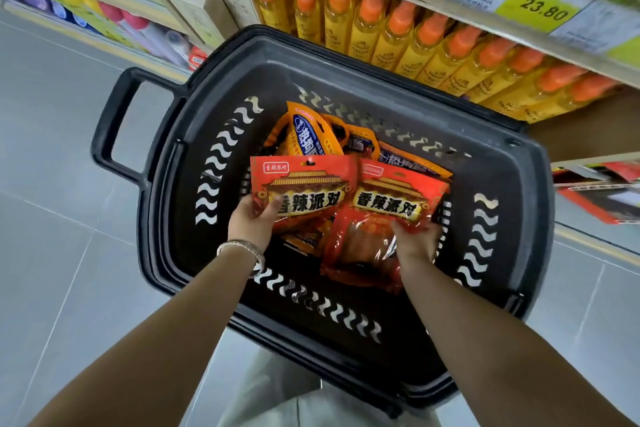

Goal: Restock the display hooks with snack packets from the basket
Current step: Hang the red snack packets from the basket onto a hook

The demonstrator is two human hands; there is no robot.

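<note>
Both bare forearms reach forward and down into a black plastic basket [166, 218] with wavy slots in its walls. It stands on the grey tiled floor [52, 184].

The left hand [252, 222], with a silver bracelet [242, 248] on its wrist, grips a flat red snack packet with bold black characters [304, 191] by the lower left corner, thumb on the front. The packet is held up facing the camera.

Just to the right, the right hand [415, 236] has its fingers curled on the lower right part of a second red snack packet of the same print [391, 215]. This one tilts and touches the first along its side. Both are inside the basket.

Under and beyond the hands lie several orange snack packets with blue labels [308, 135], piled on the basket's bottom.

Past the far rim, a shelf holds a row of yellow bottles with orange caps [398, 38]. To their left are beige cardboard boxes [204, 3], and above them yellow price tags [540, 9].
</note>
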